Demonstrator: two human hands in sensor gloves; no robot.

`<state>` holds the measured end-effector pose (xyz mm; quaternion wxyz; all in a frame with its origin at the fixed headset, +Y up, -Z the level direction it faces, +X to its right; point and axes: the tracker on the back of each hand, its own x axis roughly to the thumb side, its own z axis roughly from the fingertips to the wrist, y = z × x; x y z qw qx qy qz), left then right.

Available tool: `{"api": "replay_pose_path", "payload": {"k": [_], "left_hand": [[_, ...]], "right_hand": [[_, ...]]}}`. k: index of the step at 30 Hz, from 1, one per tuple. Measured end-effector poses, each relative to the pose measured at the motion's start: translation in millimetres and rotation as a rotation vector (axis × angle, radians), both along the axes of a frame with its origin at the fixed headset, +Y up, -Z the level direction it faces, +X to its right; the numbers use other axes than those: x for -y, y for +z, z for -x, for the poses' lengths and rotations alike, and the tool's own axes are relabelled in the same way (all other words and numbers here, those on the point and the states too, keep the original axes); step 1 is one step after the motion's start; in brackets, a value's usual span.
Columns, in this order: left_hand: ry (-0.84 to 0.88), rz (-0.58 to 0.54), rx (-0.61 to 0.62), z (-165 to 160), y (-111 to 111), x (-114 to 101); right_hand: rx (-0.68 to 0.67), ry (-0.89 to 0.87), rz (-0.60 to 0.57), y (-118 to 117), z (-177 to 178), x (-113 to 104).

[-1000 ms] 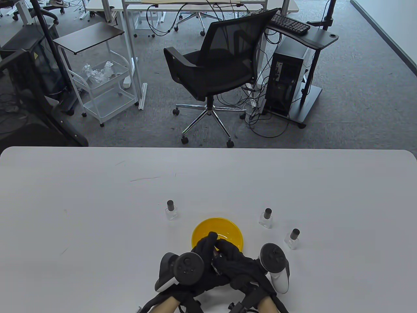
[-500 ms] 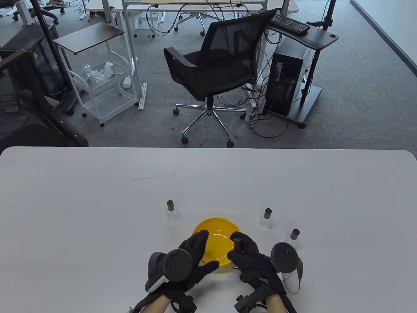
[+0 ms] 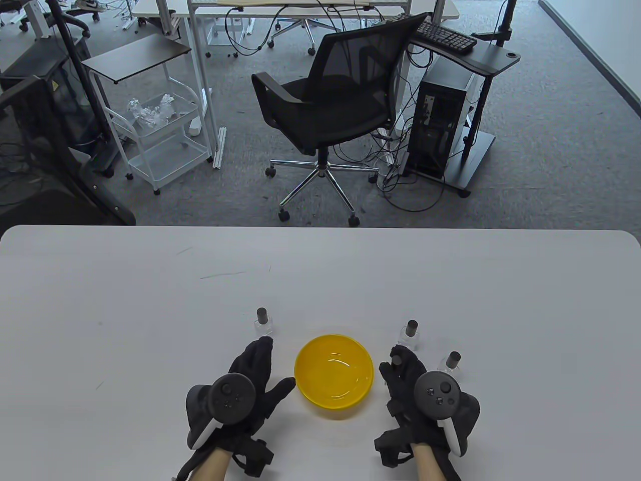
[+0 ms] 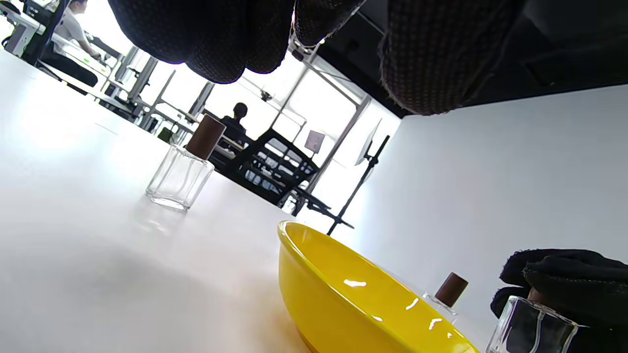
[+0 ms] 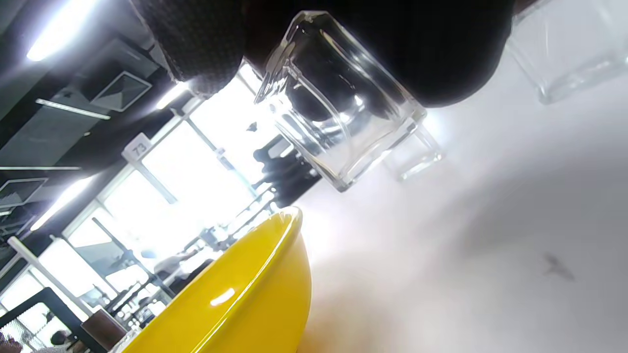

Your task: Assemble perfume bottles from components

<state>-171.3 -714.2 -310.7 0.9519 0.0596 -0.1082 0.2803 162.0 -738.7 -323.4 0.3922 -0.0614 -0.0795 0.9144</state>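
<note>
My right hand grips a clear square glass bottle with a dark cap, to the right of the yellow bowl. The right wrist view shows its glass body between my fingers, a little above the table. My left hand is open and empty, fingers spread flat, left of the bowl. Three capped bottles stand on the table: one just beyond my left fingertips, one beyond my right hand, one to its right.
The white table stretches wide around the bowl. The bowl looks empty inside. A black office chair and desks stand on the floor beyond the table's far edge.
My hands were joined over the bowl and have come apart. My right hand carried the capped bottle to the bowl's right. My left hand opened and moved left.
</note>
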Motion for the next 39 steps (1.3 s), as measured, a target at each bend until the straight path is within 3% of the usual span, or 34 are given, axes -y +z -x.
{"api": "replay_pose_path", "payload": {"k": [7,17,25,31,39], "left_hand": [[-0.038,0.022,-0.005,3.1,-2.6,4.0],[-0.05,0.02,0.009,0.5,-2.4,4.8],[-0.065,0.027,0.0,1.1,-2.1,4.7],[-0.106,0.023,-0.008,-0.1,-0.7,4.0],[-0.156,0.037,-0.008,-4.4,-0.8,7.3]], "right_hand": [[-0.051,-0.001,0.169,-26.3,8.7,17.4],[-0.07,0.031,0.19,-36.2,20.8,27.3],[-0.068,0.118,0.064,-21.6,17.5,11.2],[-0.058,0.333,-0.051,0.1,13.3,-14.0],[-0.079,0.449,-0.124,20.6,2.9,-27.4]]}}
